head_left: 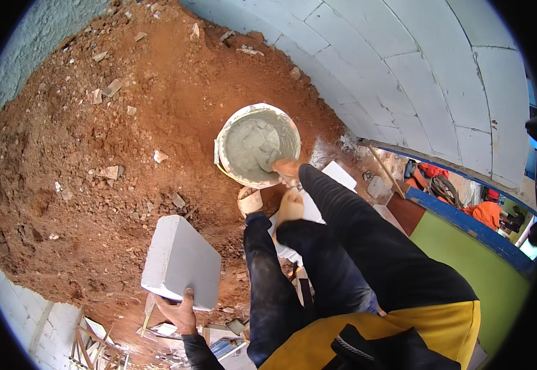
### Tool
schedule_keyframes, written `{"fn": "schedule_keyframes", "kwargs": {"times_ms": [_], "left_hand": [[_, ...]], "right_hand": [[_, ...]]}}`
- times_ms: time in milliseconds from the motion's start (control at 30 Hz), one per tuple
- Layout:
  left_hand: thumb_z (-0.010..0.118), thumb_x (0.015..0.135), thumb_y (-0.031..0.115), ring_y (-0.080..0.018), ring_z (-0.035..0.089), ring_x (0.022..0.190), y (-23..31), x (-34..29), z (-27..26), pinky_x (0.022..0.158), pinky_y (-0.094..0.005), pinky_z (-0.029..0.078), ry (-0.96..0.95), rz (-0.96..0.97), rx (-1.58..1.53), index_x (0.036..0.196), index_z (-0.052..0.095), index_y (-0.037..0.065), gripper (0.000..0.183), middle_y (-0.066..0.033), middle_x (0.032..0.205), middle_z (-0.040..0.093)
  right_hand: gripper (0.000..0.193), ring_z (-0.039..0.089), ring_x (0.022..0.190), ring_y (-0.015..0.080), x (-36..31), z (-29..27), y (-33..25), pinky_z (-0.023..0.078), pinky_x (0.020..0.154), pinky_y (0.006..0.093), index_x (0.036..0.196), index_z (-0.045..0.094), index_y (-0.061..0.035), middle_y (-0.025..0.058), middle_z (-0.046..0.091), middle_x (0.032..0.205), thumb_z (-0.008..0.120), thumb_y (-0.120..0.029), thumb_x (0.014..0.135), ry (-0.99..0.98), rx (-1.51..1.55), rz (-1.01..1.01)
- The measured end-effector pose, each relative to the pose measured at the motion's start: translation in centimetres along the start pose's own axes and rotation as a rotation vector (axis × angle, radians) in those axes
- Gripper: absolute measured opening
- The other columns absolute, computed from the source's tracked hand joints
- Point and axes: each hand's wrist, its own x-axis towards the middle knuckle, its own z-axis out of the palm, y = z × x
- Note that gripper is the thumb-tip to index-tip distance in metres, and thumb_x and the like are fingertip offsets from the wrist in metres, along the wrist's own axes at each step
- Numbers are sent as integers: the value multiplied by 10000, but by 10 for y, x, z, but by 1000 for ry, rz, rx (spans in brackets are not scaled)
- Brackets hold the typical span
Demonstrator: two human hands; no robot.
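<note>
A pale grey building block (182, 262) is tilted above the soil on the left. My left hand (179, 313) grips its lower edge, with the thumb on the near face. A round white bucket (221, 148) of wet grey mortar (250, 143) stands in front of my feet. My right hand (288, 171) reaches over the bucket's near right rim, fingers closed. From it a mortar-coated tool, by its look a trowel (267, 159), dips into the mix; its handle is hidden in the hand.
Reddish loose soil (145, 123) with stones and rubble slopes around the bucket. White blocks (311, 208) lie beside my feet (250, 201). A light block wall (379, 68) rises at the far right, with a blue-edged green panel (466, 253) nearer. Wood scraps (89, 342) lie lower left.
</note>
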Motion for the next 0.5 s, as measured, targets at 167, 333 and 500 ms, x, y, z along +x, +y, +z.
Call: {"fn": "schedule_keyframes", "kwargs": {"times_ms": [167, 333, 500], "left_hand": [[918, 732, 109, -331, 453, 1418, -11, -7, 13, 1241, -443, 315, -60, -30, 46, 1604, 238, -121, 1129, -260, 1540, 435], [915, 725, 82, -332, 484, 1394, -6, -2, 34, 1215, -435, 362, -39, 31, 182, 1587, 220, -138, 1129, -254, 1513, 455], [930, 727, 126, -319, 499, 1378, 15, 11, 50, 1190, -428, 393, -141, 30, 49, 1591, 221, -143, 1149, -258, 1493, 485]], "right_hand": [[465, 741, 1074, 420, -7, -16, -17, 592, 900, 483, 1368, 586, 56, 304, 737, 1141, 536, -238, 1012, 252, -1157, -334], [664, 721, 1157, 398, 11, 39, 1, 570, 960, 468, 1529, 419, 148, 292, 729, 1226, 497, -313, 1057, 214, -1013, -404], [819, 737, 813, 298, 6, 4, 22, 567, 675, 402, 1522, 467, 113, 252, 735, 971, 562, -523, 1015, 37, -536, -368]]}}
